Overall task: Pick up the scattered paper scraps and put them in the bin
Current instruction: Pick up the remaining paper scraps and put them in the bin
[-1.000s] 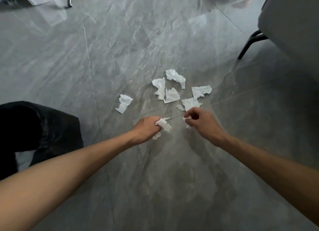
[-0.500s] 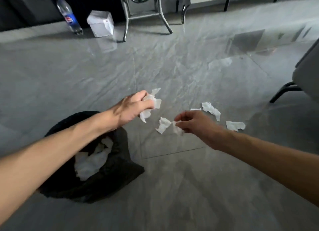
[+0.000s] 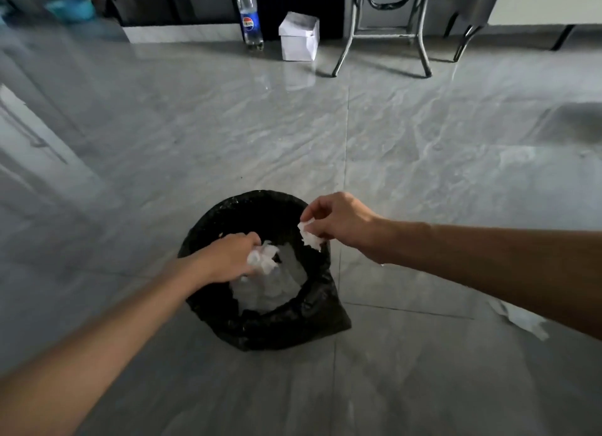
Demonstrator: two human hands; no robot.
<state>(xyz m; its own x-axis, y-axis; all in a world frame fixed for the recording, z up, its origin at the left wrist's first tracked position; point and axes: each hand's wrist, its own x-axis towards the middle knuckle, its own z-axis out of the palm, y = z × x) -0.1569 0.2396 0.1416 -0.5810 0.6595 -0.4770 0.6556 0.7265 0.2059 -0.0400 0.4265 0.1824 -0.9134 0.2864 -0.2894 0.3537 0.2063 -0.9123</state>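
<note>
While both hands hang over the black-lined bin, the left hand clutches crumpled paper scraps and the right hand pinches another scrap at the rim; this looks like the drop step: fingers need only release, though one scrap lies on the floor beneath the right forearm.

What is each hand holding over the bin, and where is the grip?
Left hand bunches paper scraps in its fingers; right hand pinches one scrap by its top edge.

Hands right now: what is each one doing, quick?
Left hand: closed on scraps, over the bin.
Right hand: pinching a scrap at the bin's rim.
</note>
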